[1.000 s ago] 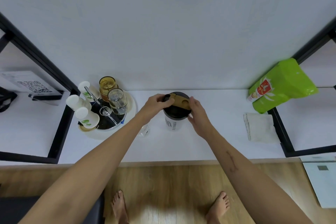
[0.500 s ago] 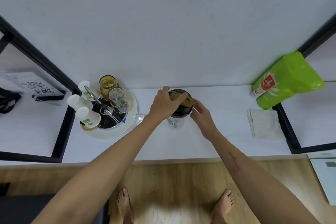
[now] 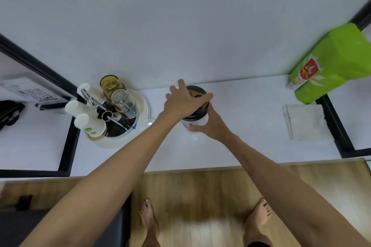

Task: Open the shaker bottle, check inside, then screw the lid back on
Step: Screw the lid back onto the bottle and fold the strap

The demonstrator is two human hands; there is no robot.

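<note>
A white shelf (image 3: 241,126) runs across the view, and the bottle (image 3: 195,120) stands near its middle, close to the back wall. At two o'clock from the bottle leans a green bag (image 3: 333,62); at three o'clock lies a folded cloth (image 3: 307,122); at nine o'clock sits a round tray (image 3: 128,140) of glasses and white cups. The bottle is white with dark print, upright, capped by a black lid (image 3: 197,113) with a tan flap. The left hand (image 3: 184,102) clasps the lid from above. The right hand (image 3: 212,126) grips the bottle's body.
</note>
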